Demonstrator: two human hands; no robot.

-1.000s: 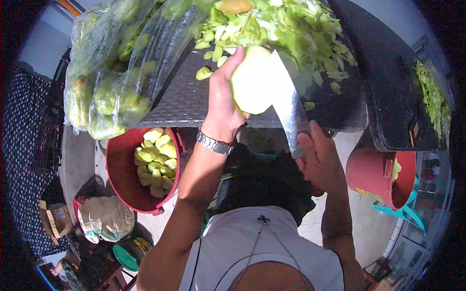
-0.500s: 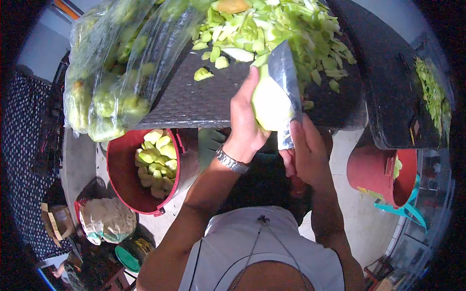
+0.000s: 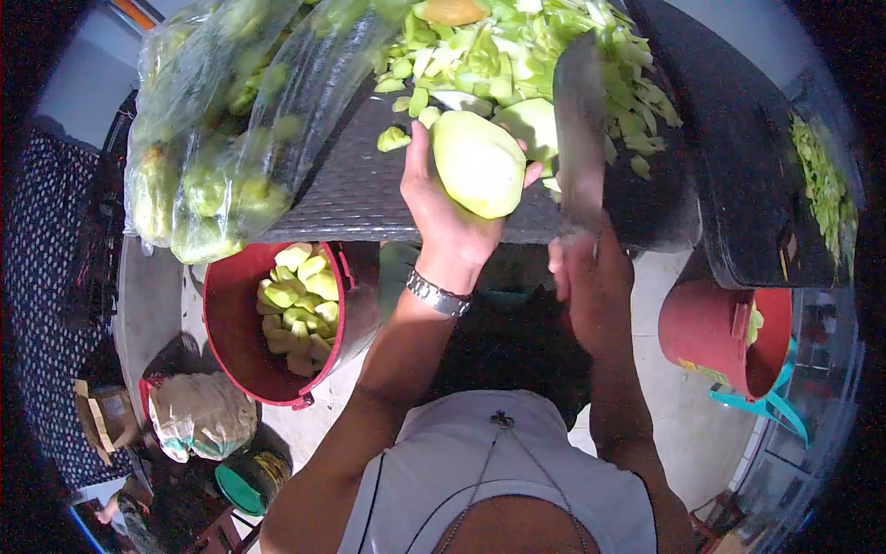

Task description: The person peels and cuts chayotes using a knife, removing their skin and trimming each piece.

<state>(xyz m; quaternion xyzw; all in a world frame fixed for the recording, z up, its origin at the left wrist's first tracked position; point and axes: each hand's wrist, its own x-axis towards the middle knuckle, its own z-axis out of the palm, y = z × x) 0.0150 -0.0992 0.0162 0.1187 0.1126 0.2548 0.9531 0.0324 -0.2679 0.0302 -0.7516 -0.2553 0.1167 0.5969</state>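
Observation:
A peeled pale-green fruit (image 3: 478, 164) rests in my left hand (image 3: 454, 217), the thumb along its left side and fingertips showing at its right. Just behind it is another pale-green piece (image 3: 533, 127); I cannot tell whether it is in the same hand or on the table. My right hand (image 3: 589, 277) grips a broad knife (image 3: 580, 138), its blurred blade pointing away from me, to the right of the fruit and apart from it. Its handle is mostly hidden by the fingers. Green peelings (image 3: 503, 55) are heaped beyond both hands.
A clear plastic bag (image 3: 221, 129) of green fruit lies on the dark woven table (image 3: 355, 198). Below its edge stands a red bucket (image 3: 226, 346) with peeled pieces (image 3: 300, 295). Another red bucket (image 3: 701, 328) is at right, near a dark surface (image 3: 729, 185) with peelings.
The knife has come off the fruit and moved right, its blade now straighter. My left hand has shifted left and turned, showing the fruit's broad face, with another pale piece visible behind.

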